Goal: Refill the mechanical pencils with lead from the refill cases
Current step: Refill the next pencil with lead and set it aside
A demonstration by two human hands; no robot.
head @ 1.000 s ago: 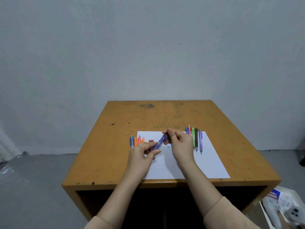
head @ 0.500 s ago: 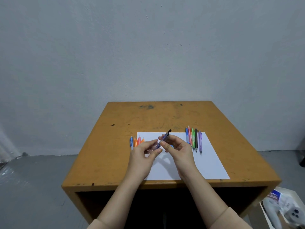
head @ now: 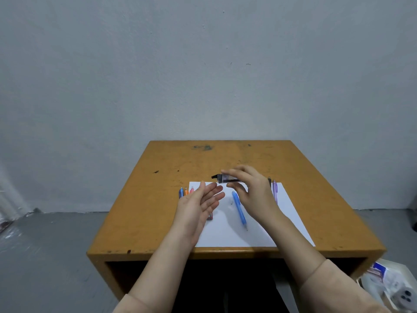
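My right hand [head: 252, 190] holds a lead refill case [head: 225, 178] sideways above the white paper [head: 228, 236], its black cap end pointing left. My left hand [head: 198, 204] is open, palm up, just below and left of the case's cap. A light blue mechanical pencil [head: 239, 208] lies on the paper between my hands, tip toward me. A row of pencils [head: 185, 191] peeks out behind my left hand; a purple pencil [head: 274, 188] shows behind my right hand. A small red refill case [head: 210, 216] lies partly hidden under my left hand.
The paper sits on a worn orange-brown wooden table [head: 144, 211] against a grey wall. A white box with packaging [head: 390, 283] stands on the floor at lower right.
My left hand let go of the refill case and opened palm up. My right hand lifted the case and turned it level. The blue pencil on the paper is now uncovered.
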